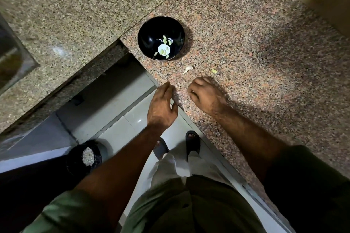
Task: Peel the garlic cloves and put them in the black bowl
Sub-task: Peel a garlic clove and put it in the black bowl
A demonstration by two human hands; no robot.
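1. Granite counter (246,43) is carrying everything: the black bowl (161,38) is sitting near its inner corner, and several peeled cloves (164,50) are already lying in the bottom.
2. You are keeping the bowl just beyond your hands, probably so each finished clove is only a short reach away.
3. One unpeeled garlic clove (187,69) is lying on the counter between the bowl and your right hand (205,93), and a small greenish piece (214,71), clove or skin, is lying just beside it.
4. Your right hand is hovering with fingers curled in a narrow grip; something pale is showing at the fingertips, likely a clove or skin being worked, but it is too small to be sure.
5. Your left hand (162,107) is resting at the counter edge, fingers straight and relaxed, holding nothing.
6. A dark bin (85,157) with pale scraps is standing on the floor by your left side, seemingly for skins.
7. The right palm is facing away, so its contents are staying hidden.
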